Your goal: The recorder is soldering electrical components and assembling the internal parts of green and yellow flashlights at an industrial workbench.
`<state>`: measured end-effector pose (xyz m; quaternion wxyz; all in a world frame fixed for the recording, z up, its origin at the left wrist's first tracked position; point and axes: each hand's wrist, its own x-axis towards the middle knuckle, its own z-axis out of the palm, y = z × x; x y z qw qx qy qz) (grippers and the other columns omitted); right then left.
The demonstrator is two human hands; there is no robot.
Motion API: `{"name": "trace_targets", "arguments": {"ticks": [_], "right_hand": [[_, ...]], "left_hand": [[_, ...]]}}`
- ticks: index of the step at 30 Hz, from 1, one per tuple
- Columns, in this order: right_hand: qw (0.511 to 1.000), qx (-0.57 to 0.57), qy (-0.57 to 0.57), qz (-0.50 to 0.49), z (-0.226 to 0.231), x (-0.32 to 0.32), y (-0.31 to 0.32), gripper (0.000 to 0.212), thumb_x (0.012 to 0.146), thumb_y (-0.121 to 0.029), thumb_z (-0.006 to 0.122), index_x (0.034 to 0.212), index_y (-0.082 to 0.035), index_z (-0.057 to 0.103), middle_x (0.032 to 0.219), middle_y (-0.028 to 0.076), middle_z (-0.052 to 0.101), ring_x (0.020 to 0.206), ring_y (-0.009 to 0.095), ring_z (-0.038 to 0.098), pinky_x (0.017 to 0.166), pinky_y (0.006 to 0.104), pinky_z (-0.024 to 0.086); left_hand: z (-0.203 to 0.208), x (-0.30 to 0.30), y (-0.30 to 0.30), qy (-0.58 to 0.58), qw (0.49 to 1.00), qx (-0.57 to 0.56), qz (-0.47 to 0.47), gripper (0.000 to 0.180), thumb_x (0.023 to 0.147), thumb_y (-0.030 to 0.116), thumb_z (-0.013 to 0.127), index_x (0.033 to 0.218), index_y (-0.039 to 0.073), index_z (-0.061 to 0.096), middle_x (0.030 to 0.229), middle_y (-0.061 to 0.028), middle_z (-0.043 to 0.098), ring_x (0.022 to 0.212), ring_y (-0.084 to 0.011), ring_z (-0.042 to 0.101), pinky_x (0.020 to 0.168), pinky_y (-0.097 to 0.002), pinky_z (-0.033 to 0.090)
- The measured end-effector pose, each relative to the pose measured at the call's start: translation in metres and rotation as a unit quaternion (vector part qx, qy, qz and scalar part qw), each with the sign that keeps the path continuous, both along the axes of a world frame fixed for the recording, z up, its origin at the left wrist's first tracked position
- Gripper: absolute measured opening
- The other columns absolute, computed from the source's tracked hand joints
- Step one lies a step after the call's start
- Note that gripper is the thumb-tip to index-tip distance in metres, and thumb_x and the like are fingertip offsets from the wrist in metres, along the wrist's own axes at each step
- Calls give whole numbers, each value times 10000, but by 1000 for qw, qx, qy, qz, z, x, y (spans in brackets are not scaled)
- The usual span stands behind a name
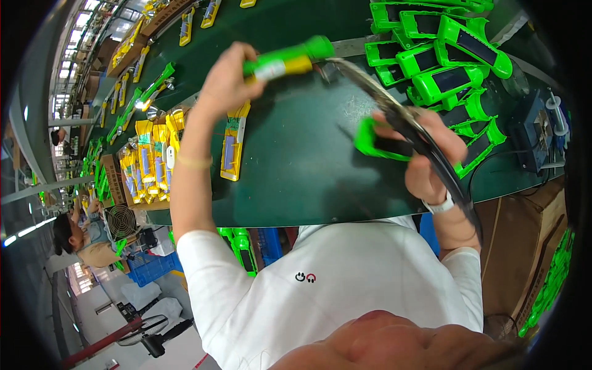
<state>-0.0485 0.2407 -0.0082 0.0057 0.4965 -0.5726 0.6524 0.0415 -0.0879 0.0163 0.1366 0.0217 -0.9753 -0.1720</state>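
My left hand (231, 80) is closed around the near end of a green-and-yellow plastic housing (290, 60), held up over the green bench. My right hand (435, 148) has its fingers closed on a green plastic shell (367, 143) with a dark panel; motion blurs it. A long dark cord-like strip (431, 145) curves across in front of the right hand. Whether that hand also grips the strip, I cannot tell. Below my left hand, a yellow housing (230, 151) with a purple cylinder inside lies on the bench.
Green shells with dark panels (447, 83) are piled at the far right, beside a dark blue box-shaped device (530, 132). A carton of yellow housings (151, 163) stands at the left. The green bench (296, 185) ends just before my body. Another person (77, 234) sits far left.
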Motion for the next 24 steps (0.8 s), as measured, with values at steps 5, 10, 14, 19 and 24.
{"name": "trace_targets", "arguments": {"ticks": [5,10,14,19,24], "right_hand": [[987,-127,-93,-16,-7,-6,-1,519,831,-465,536,987,31,531,963,221,558,741,352,638,511,292,514],[968,-44,-244,-30,-33,8,44,502,842,-531,428,1249,-288,264,1072,202,521,751,314,621,404,247,483],[965,-38,-254,-52,-50,14,35,518,840,-492,473,1161,-127,294,1007,226,528,704,325,631,381,283,501],[952,-51,-295,-55,-47,4,21,516,841,-522,452,1042,-63,328,941,249,551,688,326,631,384,284,503],[954,-6,-294,-55,-53,4,18,547,819,-508,508,902,26,421,911,221,515,692,340,634,400,304,521]], "left_hand": [[-35,-36,-106,9,980,-135,145,399,638,155,696,949,66,463,959,-151,530,972,-320,505,820,-374,421],[-3,-36,-93,-86,970,-197,112,488,609,228,717,1026,103,497,1070,-125,510,1070,-313,461,909,-418,363],[23,-40,29,-177,917,37,-356,573,599,267,729,1113,134,512,1204,-107,463,1175,-313,387,990,-434,307],[-40,-2,52,-24,940,-42,-339,337,669,101,642,1000,89,579,1014,-79,563,986,-268,516,832,-395,420],[-31,-50,30,-26,989,-78,-124,407,717,329,677,992,40,599,891,-106,593,832,-291,556,742,-372,462]]}}
